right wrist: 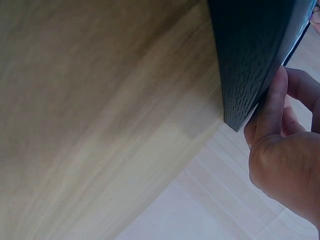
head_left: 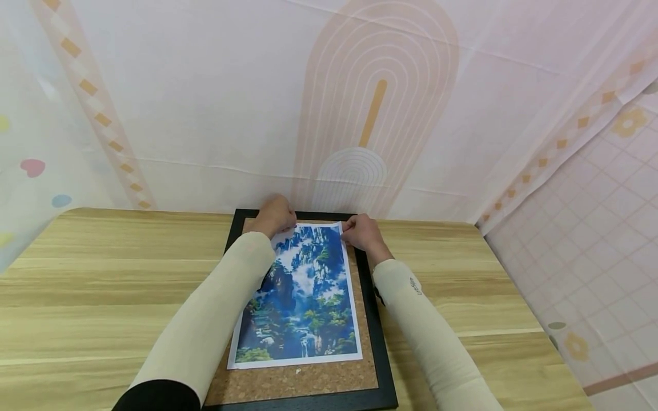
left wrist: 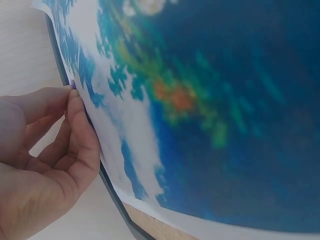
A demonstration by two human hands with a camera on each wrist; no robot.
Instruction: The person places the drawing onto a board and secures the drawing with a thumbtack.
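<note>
A landscape print (head_left: 300, 297) is laid flat on a black-framed cork board (head_left: 360, 365) on the wooden table (head_left: 103, 285), its near edge and both sides already lying square within the frame, with a strip of bare cork left below it. The print's far left corner is pinched by the left hand (head_left: 275, 216) (something small and purple, perhaps a pin, is glimpsed at the fingertips in the left wrist view), while the far right corner is held between curled fingers by the right hand (head_left: 364, 231), beside the frame's edge. Positioning is judged largely done and fixing barely begun, since no pins can be made out along the print's other edges.
</note>
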